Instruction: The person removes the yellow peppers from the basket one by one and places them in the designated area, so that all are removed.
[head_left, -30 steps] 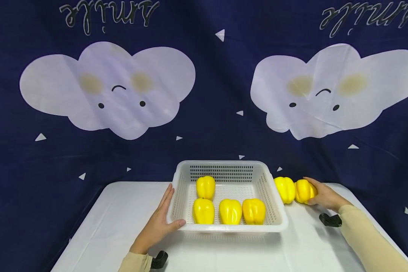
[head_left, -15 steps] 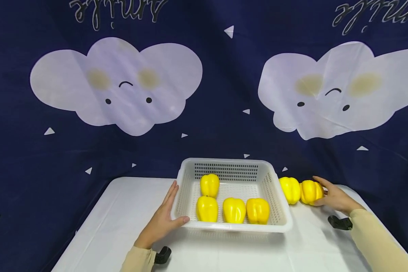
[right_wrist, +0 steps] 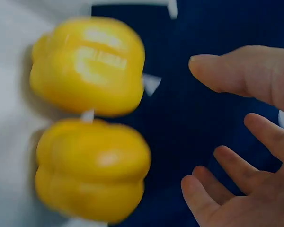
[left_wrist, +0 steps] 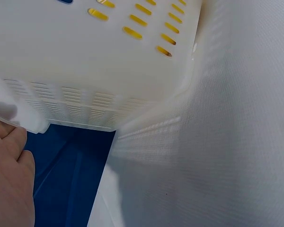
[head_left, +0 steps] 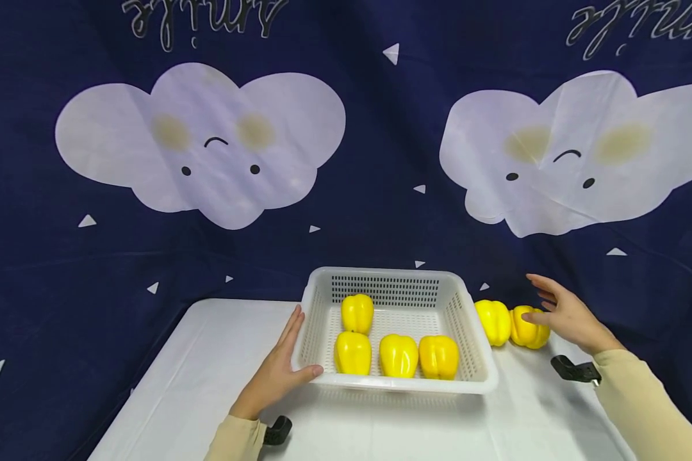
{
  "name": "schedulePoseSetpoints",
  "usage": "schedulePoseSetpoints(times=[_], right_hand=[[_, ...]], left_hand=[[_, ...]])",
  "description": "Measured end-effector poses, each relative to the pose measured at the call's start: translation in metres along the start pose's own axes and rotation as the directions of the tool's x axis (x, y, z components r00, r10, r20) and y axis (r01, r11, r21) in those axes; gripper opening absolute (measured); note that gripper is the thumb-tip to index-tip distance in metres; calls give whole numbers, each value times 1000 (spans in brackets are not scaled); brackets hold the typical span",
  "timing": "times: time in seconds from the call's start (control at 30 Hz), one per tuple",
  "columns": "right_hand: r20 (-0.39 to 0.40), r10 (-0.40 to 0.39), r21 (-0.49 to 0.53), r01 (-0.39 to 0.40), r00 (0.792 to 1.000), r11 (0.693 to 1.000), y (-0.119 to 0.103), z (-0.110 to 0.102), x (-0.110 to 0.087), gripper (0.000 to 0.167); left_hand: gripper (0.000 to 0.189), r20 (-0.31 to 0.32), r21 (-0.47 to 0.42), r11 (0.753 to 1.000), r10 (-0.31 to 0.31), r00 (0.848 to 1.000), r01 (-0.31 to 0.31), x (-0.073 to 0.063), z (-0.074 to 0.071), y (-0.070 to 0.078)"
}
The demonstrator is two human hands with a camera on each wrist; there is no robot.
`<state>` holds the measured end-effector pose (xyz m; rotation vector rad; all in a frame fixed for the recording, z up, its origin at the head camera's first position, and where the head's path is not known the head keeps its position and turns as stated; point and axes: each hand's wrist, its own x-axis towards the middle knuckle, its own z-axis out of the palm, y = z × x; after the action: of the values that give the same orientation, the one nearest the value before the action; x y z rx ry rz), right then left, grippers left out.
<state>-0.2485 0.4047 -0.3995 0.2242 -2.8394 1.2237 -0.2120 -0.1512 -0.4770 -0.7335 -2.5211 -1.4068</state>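
Note:
A white plastic basket [head_left: 398, 384] stands tilted toward the camera on the table, with several yellow bell peppers [head_left: 353, 353] inside. My left hand [head_left: 273, 378] grips its front left corner, thumb on the front rim and fingers along the left side. In the left wrist view, the fingers [left_wrist: 12, 146] meet the rim. To the right of the basket, a yellow bell pepper [head_left: 493, 323] sits beside another bell pepper [head_left: 530, 330]. Over the outer one hovers my right hand [head_left: 571, 317], holding nothing; the right wrist view shows its spread fingers [right_wrist: 236, 165] apart from both peppers.
A white cloth covers the table [head_left: 219, 346]. Right behind it hangs a dark blue curtain [head_left: 380, 141] printed with clouds. A black wrist strap piece [head_left: 573, 370] shows below the right hand, another strap piece [head_left: 278, 430] below the left.
My right hand has let go of the outer bell pepper and risen off it. The left hand has kept its place on the basket. The head view has shifted slightly.

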Motion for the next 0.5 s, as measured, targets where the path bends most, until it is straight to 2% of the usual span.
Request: schedulePoseSetpoints(times=[0.23,0.5], right_hand=[[-35,-58,26,59,998,998,-38,17,4,90],[-28,-118,38,119,993,992,-75,41,12,84]], left_hand=[[108,5,-20,1000,5,1000,-5,-1,0,0],[107,2,-15,1000,2,1000,-2,0,0,-1]])
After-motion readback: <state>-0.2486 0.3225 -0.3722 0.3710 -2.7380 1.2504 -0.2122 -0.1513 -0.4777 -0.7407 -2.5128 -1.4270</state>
